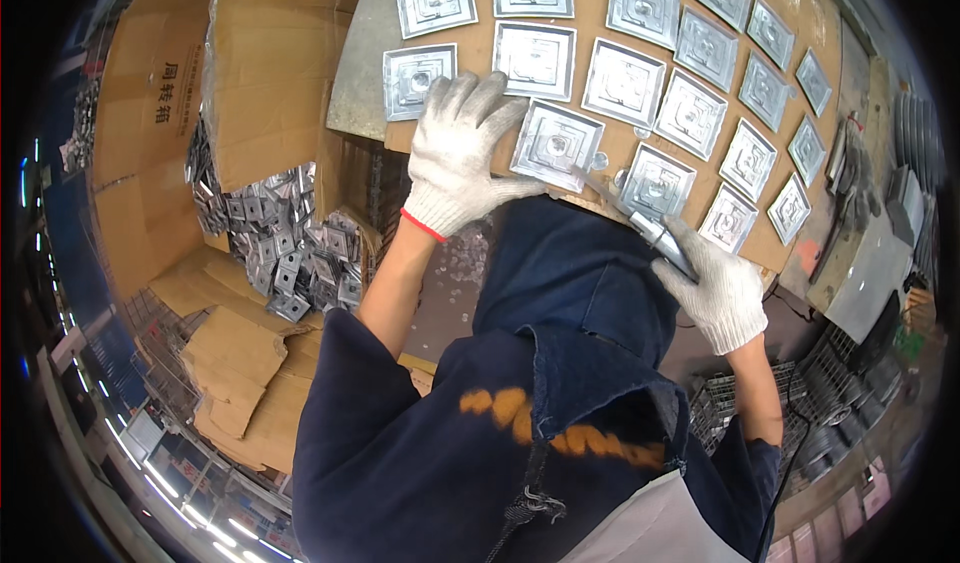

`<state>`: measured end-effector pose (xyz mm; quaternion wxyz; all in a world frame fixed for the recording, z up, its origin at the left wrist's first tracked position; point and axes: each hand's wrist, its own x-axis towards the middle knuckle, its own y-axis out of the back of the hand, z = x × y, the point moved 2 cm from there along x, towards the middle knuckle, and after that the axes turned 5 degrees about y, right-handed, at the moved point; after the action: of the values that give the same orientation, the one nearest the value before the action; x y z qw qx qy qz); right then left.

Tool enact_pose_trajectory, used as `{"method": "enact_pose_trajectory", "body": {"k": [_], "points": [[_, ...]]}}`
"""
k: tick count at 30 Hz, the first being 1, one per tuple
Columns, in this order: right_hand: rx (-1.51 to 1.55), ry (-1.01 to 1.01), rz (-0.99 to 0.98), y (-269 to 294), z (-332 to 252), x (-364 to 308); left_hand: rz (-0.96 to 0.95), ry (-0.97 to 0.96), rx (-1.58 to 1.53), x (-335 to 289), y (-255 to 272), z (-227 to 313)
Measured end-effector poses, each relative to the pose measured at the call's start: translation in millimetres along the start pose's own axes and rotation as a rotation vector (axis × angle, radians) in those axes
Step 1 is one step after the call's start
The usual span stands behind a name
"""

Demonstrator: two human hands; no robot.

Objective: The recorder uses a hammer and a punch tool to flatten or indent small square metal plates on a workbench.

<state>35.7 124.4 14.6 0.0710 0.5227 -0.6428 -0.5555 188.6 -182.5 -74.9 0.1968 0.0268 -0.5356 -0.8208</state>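
My left hand, in a white knit glove with a red cuff edge, lies with fingers stretched and thumb out. Its index finger and thumb frame the left side of a square silver metal casting at the near edge of the table. The other fingertips reach the lower edge of a neighbouring casting. My gloved right hand is closed around a slim tool with a silver cylindrical body and a narrow flat blade. The blade's tip reaches the lower right of the framed casting; whether it touches is unclear.
Several more castings lie in rows on the cardboard-covered table. A carton stands at the left, near a heap of small metal parts. Wire baskets sit below right. Grey gloves lie at the table's right side.
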Motion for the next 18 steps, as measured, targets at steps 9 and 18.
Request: {"method": "enact_pose_trajectory", "body": {"k": [9, 18], "points": [[-0.055, 0.033, 0.025, 1.2, -8.2, 1.8, -0.033, 0.013, 0.027, 2.2, 1.3, 2.2], [0.054, 0.051, -0.004, -6.4, -30.8, 9.1, 0.002, -0.034, 0.029, -0.1, 1.2, 2.0]]}}
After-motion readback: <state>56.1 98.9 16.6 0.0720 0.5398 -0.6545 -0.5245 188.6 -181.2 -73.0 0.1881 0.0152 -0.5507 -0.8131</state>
